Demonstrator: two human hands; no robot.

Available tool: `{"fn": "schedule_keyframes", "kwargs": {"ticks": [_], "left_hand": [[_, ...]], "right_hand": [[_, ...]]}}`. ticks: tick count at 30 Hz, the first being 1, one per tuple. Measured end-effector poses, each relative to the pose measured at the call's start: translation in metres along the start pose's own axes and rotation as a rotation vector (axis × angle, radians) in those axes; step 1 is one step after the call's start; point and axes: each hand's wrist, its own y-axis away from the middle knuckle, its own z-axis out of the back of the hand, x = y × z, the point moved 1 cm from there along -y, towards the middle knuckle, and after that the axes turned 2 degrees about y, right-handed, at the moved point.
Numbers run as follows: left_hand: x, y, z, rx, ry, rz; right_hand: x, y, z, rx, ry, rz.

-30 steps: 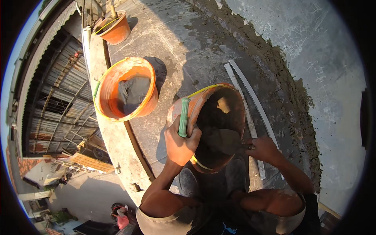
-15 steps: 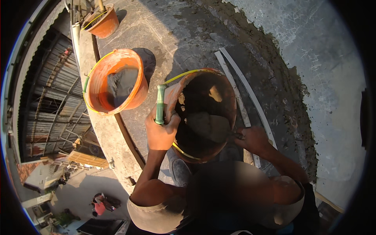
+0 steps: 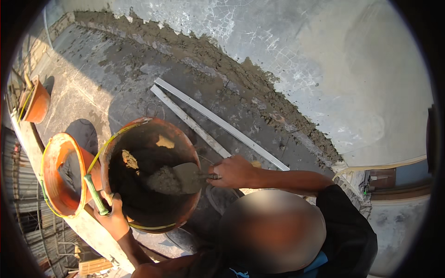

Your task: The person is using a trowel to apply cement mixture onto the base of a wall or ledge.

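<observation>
A large orange bucket, dark inside and partly filled with grey mortar, stands tilted in front of me. My left hand is closed on its near left rim, beside the green grip of its yellow handle. My right hand is closed round the handle of a trowel, whose blade is inside the bucket. A lump of wet mortar lies at the blade's front edge. The fingers' undersides are hidden on both hands.
A second orange bucket with grey mortar stands close on the left; a smaller orange one is farther back. Two long pale straightedge bars lie right of the big bucket. Rough mortar lines the wall's foot. The ledge drops off at left.
The view has swung to the right, so the buckets sit farther left and more wall shows. The trowel has turned inside the bucket, with mortar now against its blade. Both hands keep their holds.
</observation>
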Motion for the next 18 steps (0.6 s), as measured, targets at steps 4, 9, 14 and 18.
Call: {"fn": "schedule_keyframes", "kwargs": {"ticks": [4,9,14,18], "left_hand": [[0.015,-0.013,0.01,0.038,-0.052,-0.014],[0.036,-0.028,0.038,0.025,-0.123,0.023],[0.025,-0.029,0.04,-0.076,-0.062,0.058],[0.025,-0.036,0.024,0.021,-0.109,0.094]], "right_hand": [[-0.01,0.031,0.017,0.021,-0.031,-0.101],[-0.04,0.089,0.036,0.005,-0.211,-0.07],[-0.093,0.14,0.031,0.216,-0.717,-0.222],[-0.199,0.137,0.037,0.075,-1.155,-0.59]]}}
